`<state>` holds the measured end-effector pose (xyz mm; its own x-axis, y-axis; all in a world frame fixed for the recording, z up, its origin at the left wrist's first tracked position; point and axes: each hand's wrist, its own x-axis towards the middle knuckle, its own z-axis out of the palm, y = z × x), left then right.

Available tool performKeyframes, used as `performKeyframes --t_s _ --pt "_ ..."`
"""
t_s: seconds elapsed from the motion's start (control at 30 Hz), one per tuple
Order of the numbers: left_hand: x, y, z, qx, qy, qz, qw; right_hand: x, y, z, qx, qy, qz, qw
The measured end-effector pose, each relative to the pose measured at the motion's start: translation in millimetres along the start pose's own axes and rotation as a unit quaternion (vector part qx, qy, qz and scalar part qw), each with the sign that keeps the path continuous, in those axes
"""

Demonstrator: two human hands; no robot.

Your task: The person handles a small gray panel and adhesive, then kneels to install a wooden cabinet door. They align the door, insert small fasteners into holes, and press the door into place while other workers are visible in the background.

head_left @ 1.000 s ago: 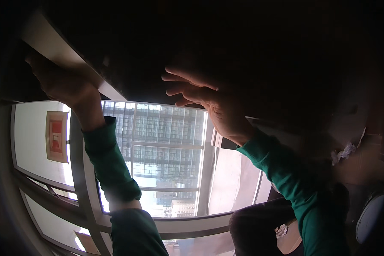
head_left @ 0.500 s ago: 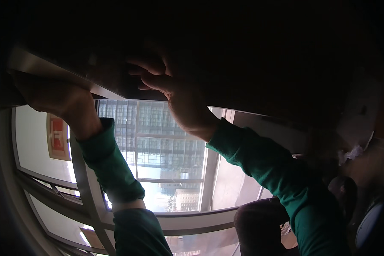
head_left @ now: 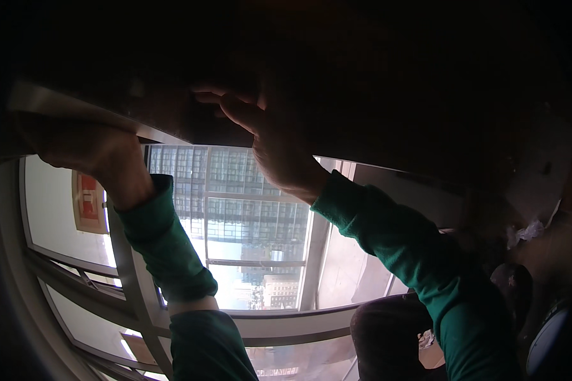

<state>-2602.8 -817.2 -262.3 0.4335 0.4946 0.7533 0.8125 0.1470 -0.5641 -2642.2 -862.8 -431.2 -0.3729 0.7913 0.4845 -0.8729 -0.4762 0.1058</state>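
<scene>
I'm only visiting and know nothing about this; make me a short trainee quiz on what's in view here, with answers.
1. True or false: the left hand is nearer the pale strip at upper left than the right hand is.
2. What colour are the person's sleeves? a) red b) green c) white
3. Fill the gap: through the window, ___ show outside.

Key: 1. True. 2. b. 3. Buildings.

the left hand (head_left: 89, 145) lies along a pale strip (head_left: 86, 112) — its hold too shadowed to read; the right hand (head_left: 274, 151) reaches up, open, by a dark panel (head_left: 362, 108) — a multi-pane window (head_left: 254, 219) between both wrists.
</scene>
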Motion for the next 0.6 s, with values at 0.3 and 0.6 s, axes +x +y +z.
performKeyframes --t_s 0.3,0.6 --pt "8 -1 -1 -0.327 -0.018 -0.112 0.938 6 9 0 0.007 0.007 -0.013 1.000" --pt "9 -10 -2 -0.348 -0.017 -0.137 0.927 -7 9 4 0.120 0.084 -0.027 0.989"
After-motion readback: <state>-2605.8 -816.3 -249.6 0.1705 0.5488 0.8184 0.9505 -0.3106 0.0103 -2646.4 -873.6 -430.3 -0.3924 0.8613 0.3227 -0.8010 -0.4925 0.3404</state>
